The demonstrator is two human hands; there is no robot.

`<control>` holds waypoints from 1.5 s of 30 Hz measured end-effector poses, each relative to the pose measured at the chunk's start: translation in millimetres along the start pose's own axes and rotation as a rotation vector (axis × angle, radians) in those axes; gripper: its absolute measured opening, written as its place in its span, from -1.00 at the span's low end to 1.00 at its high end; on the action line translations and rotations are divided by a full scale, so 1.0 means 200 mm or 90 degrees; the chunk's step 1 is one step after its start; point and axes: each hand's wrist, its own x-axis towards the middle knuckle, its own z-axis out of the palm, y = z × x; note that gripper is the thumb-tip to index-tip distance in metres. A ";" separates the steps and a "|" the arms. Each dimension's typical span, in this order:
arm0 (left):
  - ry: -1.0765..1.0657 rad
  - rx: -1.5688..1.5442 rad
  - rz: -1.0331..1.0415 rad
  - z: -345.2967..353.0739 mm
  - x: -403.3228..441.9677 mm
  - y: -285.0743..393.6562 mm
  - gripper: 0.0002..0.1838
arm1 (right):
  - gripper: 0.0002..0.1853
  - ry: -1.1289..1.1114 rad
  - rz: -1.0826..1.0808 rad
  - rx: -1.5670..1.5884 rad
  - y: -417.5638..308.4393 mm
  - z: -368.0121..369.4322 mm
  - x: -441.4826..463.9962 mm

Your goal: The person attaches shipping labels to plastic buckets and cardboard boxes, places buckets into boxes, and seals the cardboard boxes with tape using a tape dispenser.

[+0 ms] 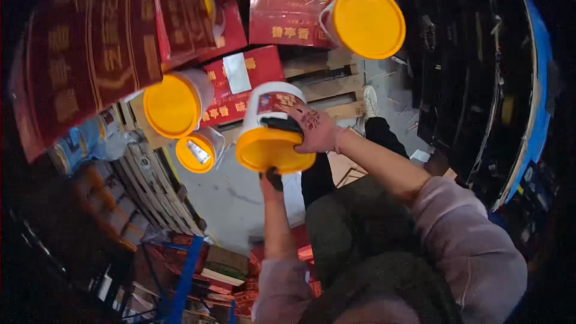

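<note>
A white bucket (255, 102) with a yellow lid (276, 151) is held in front of my body, tilted so the lid faces toward me. A red printed label wraps its side. My right hand (315, 127), in a pink glove with a dark palm, is closed on the bucket's side just beyond the lid. Below, my left hand (272, 183), gloved too, grips the lid's near edge; its fingers are partly hidden. Two more yellow-lidded buckets, a larger one (172, 105) and a smaller one (195, 154), are to the left.
Red cartons (294, 15) lie on a wooden pallet (324, 87), with another yellow-lidded bucket (369, 23) at the far right. Stacked red boxes (102, 42) rise at the left. A blue post (187, 270) stands at lower left. Dark shelving or stacks (462, 72) line the right side.
</note>
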 end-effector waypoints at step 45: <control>-0.116 0.432 0.001 0.85 -0.95 -0.55 -0.69 | -0.61 -0.041 0.384 1.323 0.23 -0.64 -1.39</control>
